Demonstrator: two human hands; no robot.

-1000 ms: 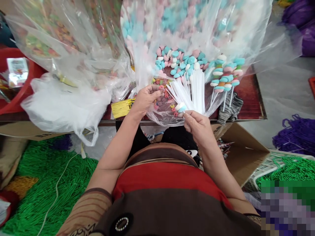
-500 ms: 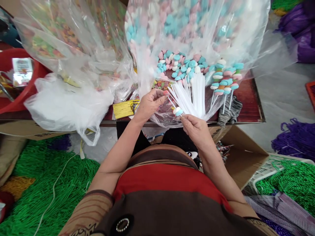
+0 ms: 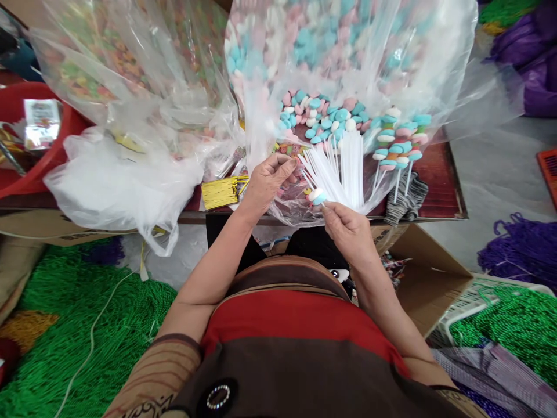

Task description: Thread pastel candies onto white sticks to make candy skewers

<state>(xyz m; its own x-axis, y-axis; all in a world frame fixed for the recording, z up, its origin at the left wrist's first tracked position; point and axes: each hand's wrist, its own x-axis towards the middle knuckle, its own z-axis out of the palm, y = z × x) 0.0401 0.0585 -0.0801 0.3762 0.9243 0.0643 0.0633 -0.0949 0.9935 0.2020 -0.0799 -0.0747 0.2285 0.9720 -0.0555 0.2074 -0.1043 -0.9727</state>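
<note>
My right hand (image 3: 347,228) is closed on the lower end of a white stick. Threaded on that stick just beyond my fingers are a pale blue and white candy (image 3: 317,197) and a small yellowish one. My left hand (image 3: 272,179) pinches near the stick's far end; whatever its fingertips hold is hidden. Beside my hands lies a bundle of white sticks (image 3: 351,168) on clear plastic. Small coloured ring candies (image 3: 289,152) lie just past my left fingers. Behind the sticks is a heap of pink, blue and white candies (image 3: 324,119).
Filled candy skewers (image 3: 398,142) stand at the right, near a grey glove (image 3: 407,200). Yellow twist ties (image 3: 219,193) lie left of my hands. Large clear candy bags (image 3: 348,35) rise behind. A red basin (image 3: 72,136) and white plastic bag (image 3: 126,180) are at left; an open carton (image 3: 435,273) is below right.
My left fingers have closed further around the stick's far end, and the red-pink ring candy seen there before is now hidden. My right hand holds the stick almost in the same place.
</note>
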